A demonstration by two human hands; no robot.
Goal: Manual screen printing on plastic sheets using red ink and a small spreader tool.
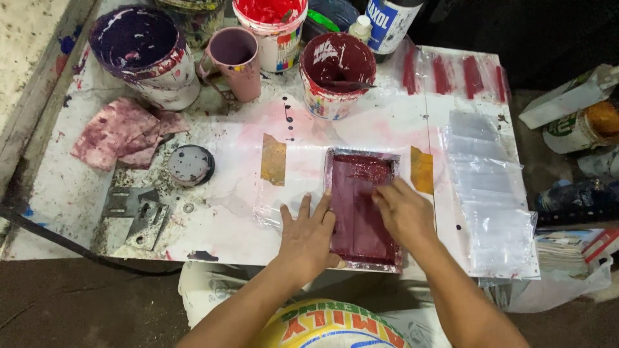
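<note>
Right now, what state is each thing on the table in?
Frame: flat on the table, coated in maroon ink.
Left hand: open, pressing the frame's left edge.
Right hand: fingers closed, on the frame.
Maroon bucket: open, tool resting inside.
Red bucket: open.
Purple bucket: open.
Mug: upright.
Rag: crumpled, stained.
Plastic bags: laid in an overlapping row.

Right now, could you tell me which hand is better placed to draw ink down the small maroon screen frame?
The right hand, I think: it rests on the maroon screen frame, while the left hand lies flat on its left edge, steadying it.
</note>
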